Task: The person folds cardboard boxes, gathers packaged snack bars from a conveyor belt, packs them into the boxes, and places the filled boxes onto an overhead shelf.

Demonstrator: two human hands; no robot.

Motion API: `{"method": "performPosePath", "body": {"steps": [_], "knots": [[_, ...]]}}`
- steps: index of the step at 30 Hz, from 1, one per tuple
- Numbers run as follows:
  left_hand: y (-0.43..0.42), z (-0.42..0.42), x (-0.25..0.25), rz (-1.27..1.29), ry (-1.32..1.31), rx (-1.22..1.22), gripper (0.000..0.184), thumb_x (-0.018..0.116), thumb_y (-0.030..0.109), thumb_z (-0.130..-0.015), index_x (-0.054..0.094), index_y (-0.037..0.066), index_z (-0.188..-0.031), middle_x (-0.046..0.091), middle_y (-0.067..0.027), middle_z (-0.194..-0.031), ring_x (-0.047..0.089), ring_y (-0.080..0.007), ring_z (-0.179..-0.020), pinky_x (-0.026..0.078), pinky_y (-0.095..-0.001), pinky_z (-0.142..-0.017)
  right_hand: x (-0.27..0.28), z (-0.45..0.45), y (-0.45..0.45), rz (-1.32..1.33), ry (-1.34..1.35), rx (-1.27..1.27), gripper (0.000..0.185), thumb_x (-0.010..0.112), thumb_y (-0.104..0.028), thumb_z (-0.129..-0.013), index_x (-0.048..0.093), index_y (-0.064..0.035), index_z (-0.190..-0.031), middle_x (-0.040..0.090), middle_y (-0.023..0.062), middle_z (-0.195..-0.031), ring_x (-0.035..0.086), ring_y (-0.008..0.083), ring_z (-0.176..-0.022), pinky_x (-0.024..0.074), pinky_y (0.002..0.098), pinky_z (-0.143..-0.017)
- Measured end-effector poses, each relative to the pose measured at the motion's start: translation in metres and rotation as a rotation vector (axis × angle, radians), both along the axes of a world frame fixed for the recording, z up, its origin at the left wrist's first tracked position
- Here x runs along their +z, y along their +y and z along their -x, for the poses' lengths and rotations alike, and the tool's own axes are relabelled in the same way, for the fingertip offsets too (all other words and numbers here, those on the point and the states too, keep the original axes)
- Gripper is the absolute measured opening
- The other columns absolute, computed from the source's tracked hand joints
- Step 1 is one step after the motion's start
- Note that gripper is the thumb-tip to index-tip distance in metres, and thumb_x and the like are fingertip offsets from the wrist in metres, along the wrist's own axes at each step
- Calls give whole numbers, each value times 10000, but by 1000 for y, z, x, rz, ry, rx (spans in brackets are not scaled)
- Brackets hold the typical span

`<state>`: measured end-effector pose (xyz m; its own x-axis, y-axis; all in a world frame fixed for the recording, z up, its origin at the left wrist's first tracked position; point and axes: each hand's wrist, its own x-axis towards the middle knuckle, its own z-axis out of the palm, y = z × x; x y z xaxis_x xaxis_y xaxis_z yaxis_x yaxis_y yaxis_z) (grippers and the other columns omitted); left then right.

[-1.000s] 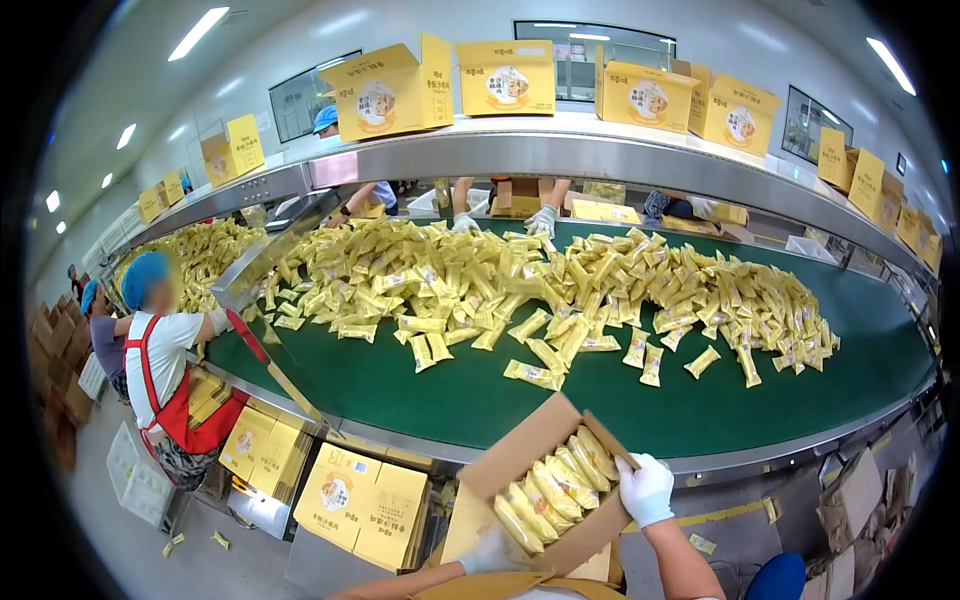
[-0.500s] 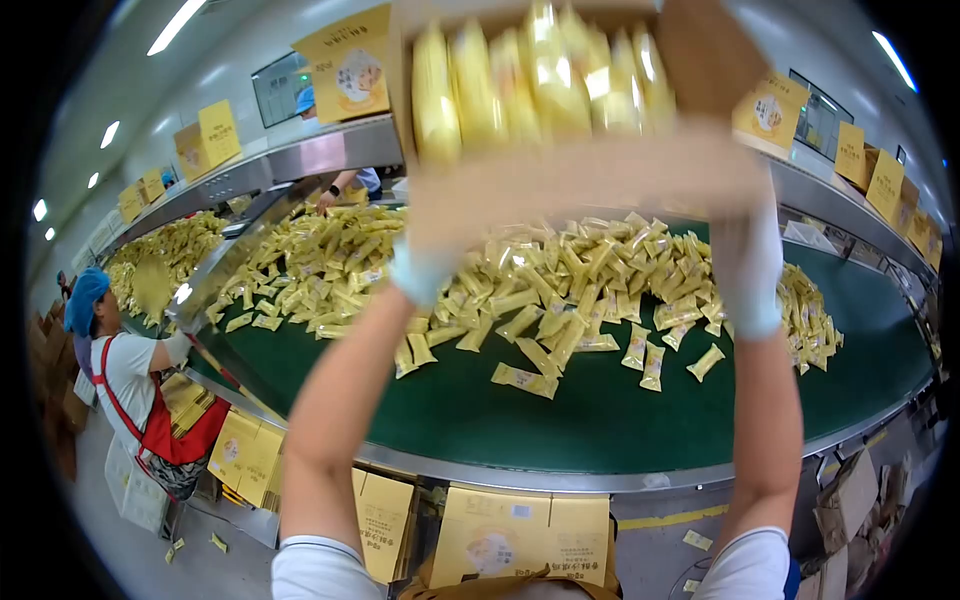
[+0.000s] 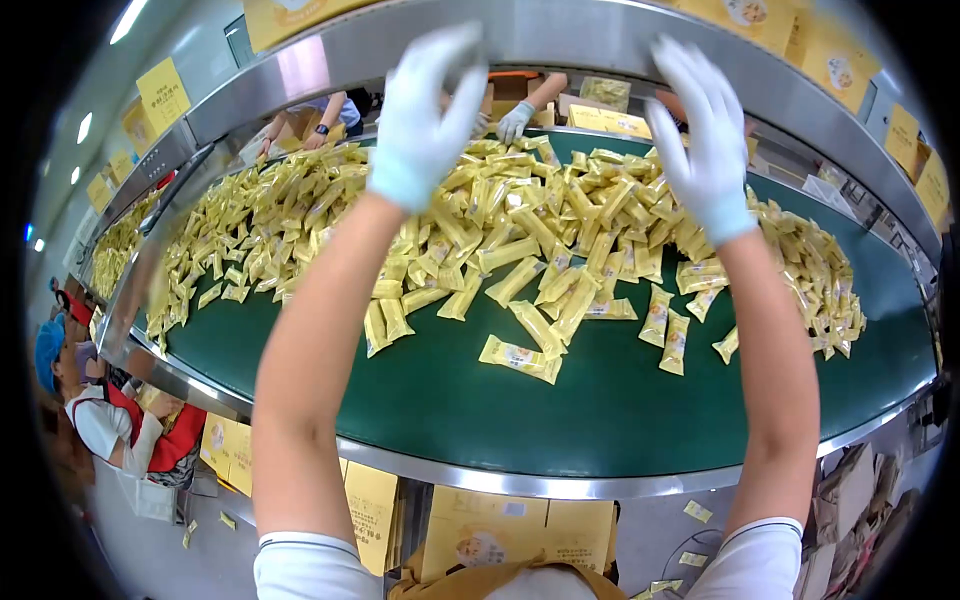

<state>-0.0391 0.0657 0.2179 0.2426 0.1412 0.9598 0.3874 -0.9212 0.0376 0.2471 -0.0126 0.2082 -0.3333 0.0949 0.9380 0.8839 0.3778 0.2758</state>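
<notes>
Flat yellow cartons [image 3: 480,525] lie at bottom centre, with crumpled brown cardboard [image 3: 845,500] at lower right. Past them, the green belt [image 3: 620,420] crosses mid-frame, bearing heaped yellow packets [image 3: 520,240]. Above the heap, the left hand [image 3: 425,115] and right hand [image 3: 705,135] are raised, fingers spread and thumbs apart, hiding parts of the packets and of the steel shelf [image 3: 560,40] that bars the top. Beyond the heap, at upper centre, is a co-worker's gloved hand [image 3: 515,122]; yellow boxes [image 3: 835,65] stand at upper right.

Head-worn camera, facing forward and down over green belt [image 3: 440,420].
</notes>
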Motion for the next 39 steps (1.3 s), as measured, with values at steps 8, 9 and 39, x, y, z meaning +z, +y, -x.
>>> {"method": "performPosePath", "body": {"steps": [8, 9, 39], "knots": [[64, 230, -318, 1192, -327, 770, 538, 465, 454, -1028, 612, 31, -1325, 616, -178, -1332, 575, -308, -1221, 420, -371, -1056, -383, -193, -21, 851, 390, -397, 387, 497, -345, -1021, 662, -77, -1245, 647, 170, -1244, 598, 352, -1140, 443, 410, -1023], [73, 245, -336, 1270, -399, 559, 574, 461, 477, -1033, 573, 31, -1375, 588, -146, -1385, 558, -274, -1254, 408, -355, -1070, -378, -186, -22, 989, 623, -353, 415, 471, -358, -1035, 650, -70, -1275, 635, 161, -1290, 582, 329, -1196, 423, 391, -1053], [-18, 26, -307, 1374, 569, -247, 749, 674, 424, -899, 378, 165, -1537, 390, -163, -1575, 388, -365, -1438, 323, -400, -1174, -343, -4, -47, 1374, 577, 106, 592, 515, -471, -977, 458, -158, -1476, 588, 268, -1263, 535, 442, -1161, 402, 473, -1047]]}}
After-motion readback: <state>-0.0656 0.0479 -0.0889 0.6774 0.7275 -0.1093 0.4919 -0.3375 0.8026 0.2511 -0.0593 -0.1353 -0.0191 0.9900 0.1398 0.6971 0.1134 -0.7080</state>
